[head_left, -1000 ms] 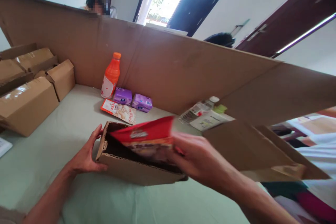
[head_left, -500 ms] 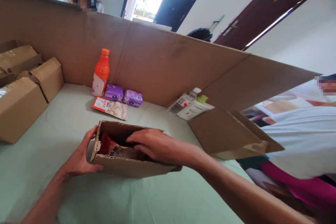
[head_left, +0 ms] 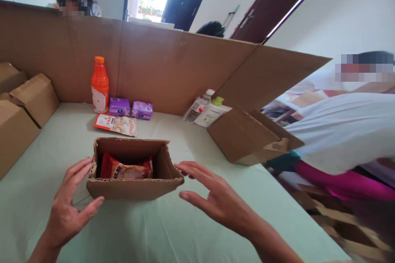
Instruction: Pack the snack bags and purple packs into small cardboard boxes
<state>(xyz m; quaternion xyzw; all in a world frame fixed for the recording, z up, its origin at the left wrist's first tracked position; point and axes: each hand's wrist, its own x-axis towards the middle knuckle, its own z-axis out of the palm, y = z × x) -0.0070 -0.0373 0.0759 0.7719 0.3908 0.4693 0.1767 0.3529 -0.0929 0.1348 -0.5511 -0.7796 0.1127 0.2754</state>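
Observation:
In front of me an open-topped cardboard box stands on the pale green cloth. Inside it lies a red food packet, its lower part hidden by the near wall. My left hand is spread beside the box's left end, fingertips at its edge. At the right end, my right hand is open, thumb apart from the fingers, fingertips close to the corner; whether they touch it I cannot tell. Behind the box lies a flat orange-and-white snack pouch.
An orange drink bottle and two purple tissue packs stand by the cardboard wall. Further right lean a clear water bottle, a white bottle and a tilted carton. Cartons fill the left; a person is at right.
My right hand has come out of the box and moved to its right end. My left hand has loosened from the left end. The view has swung right, and the packet now shows more fully.

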